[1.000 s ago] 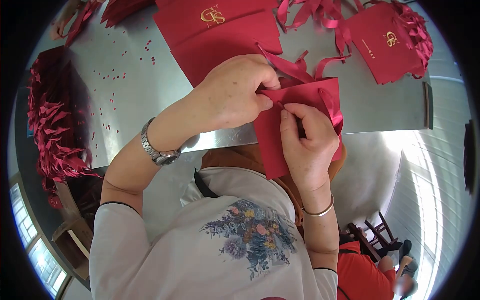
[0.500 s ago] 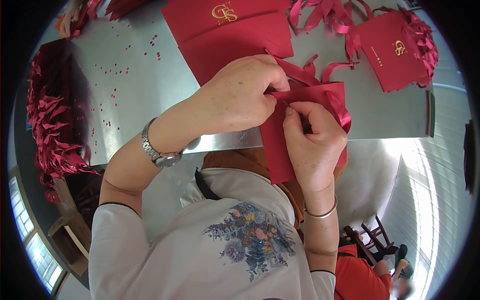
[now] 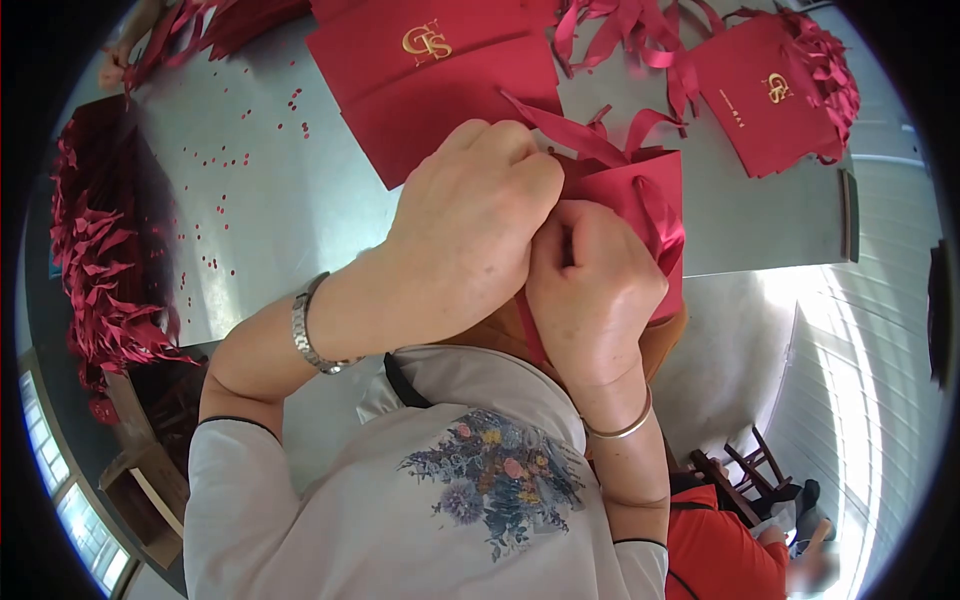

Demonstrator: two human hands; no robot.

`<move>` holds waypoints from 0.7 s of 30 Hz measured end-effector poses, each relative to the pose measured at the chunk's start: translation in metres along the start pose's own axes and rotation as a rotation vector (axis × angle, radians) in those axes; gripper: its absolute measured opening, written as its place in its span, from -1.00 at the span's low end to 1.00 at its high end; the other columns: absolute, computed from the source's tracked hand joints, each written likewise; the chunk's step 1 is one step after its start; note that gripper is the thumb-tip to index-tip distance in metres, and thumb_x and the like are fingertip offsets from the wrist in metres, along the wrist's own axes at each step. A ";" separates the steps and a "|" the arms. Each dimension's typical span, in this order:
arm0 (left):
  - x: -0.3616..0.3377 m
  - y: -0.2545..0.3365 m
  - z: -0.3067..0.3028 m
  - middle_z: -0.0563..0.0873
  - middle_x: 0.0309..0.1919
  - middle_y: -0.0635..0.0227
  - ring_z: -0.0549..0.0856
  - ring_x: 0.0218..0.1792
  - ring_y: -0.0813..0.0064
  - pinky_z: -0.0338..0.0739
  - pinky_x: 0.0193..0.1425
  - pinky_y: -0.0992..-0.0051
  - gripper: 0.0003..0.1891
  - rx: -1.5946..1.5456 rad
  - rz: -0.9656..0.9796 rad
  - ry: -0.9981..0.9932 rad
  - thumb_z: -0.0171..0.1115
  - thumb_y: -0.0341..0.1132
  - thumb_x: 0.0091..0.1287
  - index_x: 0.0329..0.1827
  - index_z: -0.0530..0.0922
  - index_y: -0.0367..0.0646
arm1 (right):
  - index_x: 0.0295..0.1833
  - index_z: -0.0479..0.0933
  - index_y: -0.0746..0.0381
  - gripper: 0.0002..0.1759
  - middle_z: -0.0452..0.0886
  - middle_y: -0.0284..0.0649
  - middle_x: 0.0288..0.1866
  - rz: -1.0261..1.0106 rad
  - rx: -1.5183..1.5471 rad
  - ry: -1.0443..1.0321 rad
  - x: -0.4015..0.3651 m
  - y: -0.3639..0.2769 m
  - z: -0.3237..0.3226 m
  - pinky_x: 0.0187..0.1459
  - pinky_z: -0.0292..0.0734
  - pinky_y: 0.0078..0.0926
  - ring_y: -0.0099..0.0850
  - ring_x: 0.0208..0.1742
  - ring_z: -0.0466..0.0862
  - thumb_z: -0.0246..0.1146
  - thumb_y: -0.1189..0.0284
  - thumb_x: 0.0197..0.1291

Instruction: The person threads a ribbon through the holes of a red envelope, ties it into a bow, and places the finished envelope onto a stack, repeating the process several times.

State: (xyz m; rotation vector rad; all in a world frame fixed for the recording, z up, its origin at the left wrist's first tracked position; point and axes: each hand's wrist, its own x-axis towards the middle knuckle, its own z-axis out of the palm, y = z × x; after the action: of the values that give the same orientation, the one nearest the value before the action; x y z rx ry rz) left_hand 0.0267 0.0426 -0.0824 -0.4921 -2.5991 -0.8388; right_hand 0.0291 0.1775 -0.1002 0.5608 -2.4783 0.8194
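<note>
Windows [image 3: 90, 520] glow at lower left, glare streaks the right, and fisheye edges curve into black.

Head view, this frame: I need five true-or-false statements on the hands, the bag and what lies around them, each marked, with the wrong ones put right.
1. The left hand and the right hand are both at the red bag. True.
2. A watch is on the right wrist. False: the watch is on the left; the right wears a bangle.
3. Small red dots are scattered on the table. True.
4. The bags lying at the far right are unmarked. False: the top one bears gold lettering.
5. No other person's hand is in view. False: a co-worker's hand shows at the upper left.
</note>
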 end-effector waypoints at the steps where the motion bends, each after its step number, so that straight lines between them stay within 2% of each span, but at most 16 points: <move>1: 0.000 0.001 -0.002 0.60 -0.35 0.24 0.58 -0.28 0.14 0.51 -0.23 0.28 -0.80 0.016 0.002 -0.002 0.23 -0.63 -0.05 -0.33 0.56 -0.24 | -0.47 0.46 0.18 -0.86 0.51 -0.23 -0.57 0.001 -0.002 0.006 0.001 -0.001 -0.002 -0.54 0.48 -0.33 -0.24 -0.55 0.57 0.32 0.54 -0.03; 5: 0.004 0.000 -0.008 0.58 -0.45 0.28 0.55 -0.35 0.19 0.50 -0.31 0.27 -0.89 0.104 0.092 0.016 0.23 -0.50 -0.05 -0.44 0.52 -0.19 | -0.50 0.39 0.17 -0.79 0.42 -0.25 -0.61 -0.060 -0.095 -0.039 0.007 -0.006 -0.010 -0.56 0.45 -0.34 -0.26 -0.58 0.53 0.34 0.53 -0.09; 7: 0.006 0.002 -0.014 0.63 -0.45 0.26 0.58 -0.34 0.16 0.48 -0.28 0.28 -0.79 0.062 0.014 -0.082 0.23 -0.64 -0.04 -0.33 0.57 -0.21 | -0.51 0.36 0.17 -0.77 0.39 -0.25 -0.62 -0.066 -0.085 -0.037 0.009 -0.007 -0.011 -0.57 0.44 -0.35 -0.26 -0.59 0.52 0.34 0.53 -0.11; 14: 0.008 -0.004 -0.017 0.65 -0.42 0.22 0.60 -0.34 0.18 0.51 -0.25 0.30 -0.81 -0.146 -0.045 -0.128 0.21 -0.64 0.10 -0.23 0.61 -0.27 | -0.48 0.40 0.19 -0.80 0.43 -0.24 -0.62 -0.080 -0.105 -0.049 0.011 0.000 -0.011 -0.58 0.45 -0.35 -0.26 -0.58 0.54 0.33 0.54 -0.05; 16: 0.012 -0.005 -0.024 0.65 -0.44 0.26 0.62 -0.34 0.34 0.52 -0.24 0.41 -0.77 -0.330 -0.100 -0.182 0.16 -0.66 0.17 -0.14 0.65 -0.28 | -0.40 0.50 0.22 -0.90 0.52 -0.21 -0.56 -0.040 -0.054 -0.040 0.013 0.002 -0.013 -0.51 0.50 -0.34 -0.23 -0.52 0.60 0.31 0.57 0.02; 17: 0.013 -0.008 -0.026 0.65 -0.44 0.26 0.62 -0.34 0.34 0.52 -0.24 0.41 -0.77 -0.332 -0.096 -0.178 0.16 -0.66 0.17 -0.14 0.65 -0.28 | -0.40 0.50 0.22 -0.90 0.52 -0.21 -0.56 -0.043 -0.058 -0.038 0.013 0.003 -0.015 -0.51 0.50 -0.34 -0.23 -0.52 0.60 0.31 0.57 0.02; 19: 0.018 -0.016 -0.028 0.63 -0.43 0.31 0.61 -0.34 0.48 0.51 -0.23 0.51 -0.74 -0.629 -0.282 -0.318 0.13 -0.69 0.19 -0.12 0.67 -0.29 | -0.35 0.54 0.23 -0.92 0.59 -0.20 -0.50 0.050 0.170 -0.037 0.014 0.006 -0.019 -0.44 0.54 -0.31 -0.22 -0.45 0.64 0.30 0.61 0.04; 21: 0.020 -0.022 -0.021 0.62 -0.36 0.34 0.60 -0.32 0.53 0.49 -0.24 0.54 -0.76 -0.638 -0.264 -0.304 0.16 -0.68 0.19 -0.13 0.67 -0.29 | -0.35 0.55 0.23 -0.89 0.60 -0.20 -0.48 -0.015 0.161 0.001 0.011 0.008 -0.016 -0.42 0.55 -0.32 -0.22 -0.43 0.64 0.29 0.64 0.00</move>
State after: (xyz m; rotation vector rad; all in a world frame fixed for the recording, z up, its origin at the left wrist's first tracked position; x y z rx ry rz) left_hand 0.0046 0.0176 -0.0683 -0.4722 -2.6563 -1.8323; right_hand 0.0208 0.1906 -0.0865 0.6342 -2.4182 1.0191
